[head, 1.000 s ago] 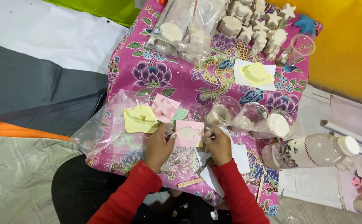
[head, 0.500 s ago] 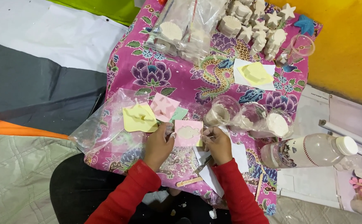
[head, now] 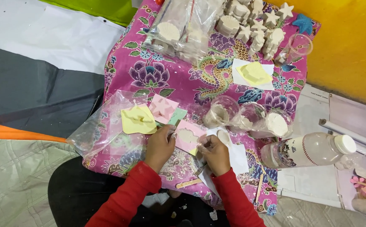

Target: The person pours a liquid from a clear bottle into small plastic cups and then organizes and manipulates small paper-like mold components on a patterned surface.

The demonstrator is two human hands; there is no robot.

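While pink mould (head: 188, 137) lies between hands | left hand (head: 160, 145) grips its edge | right hand (head: 214, 153) closed, contents unclear

3 cups (head: 250, 117) lie right of the mould (head: 188, 137), a bottle (head: 306, 149) farther right.

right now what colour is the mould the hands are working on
Pink, with a whitish filling in its hollow; the mould shows in the head view, between both hands.

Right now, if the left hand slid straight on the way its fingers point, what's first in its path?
The left hand points up and slightly right, fingertips already on the pink mold. Straight on, it would likely meet the green mold next, then bare floral cloth. Depth is unclear from above.
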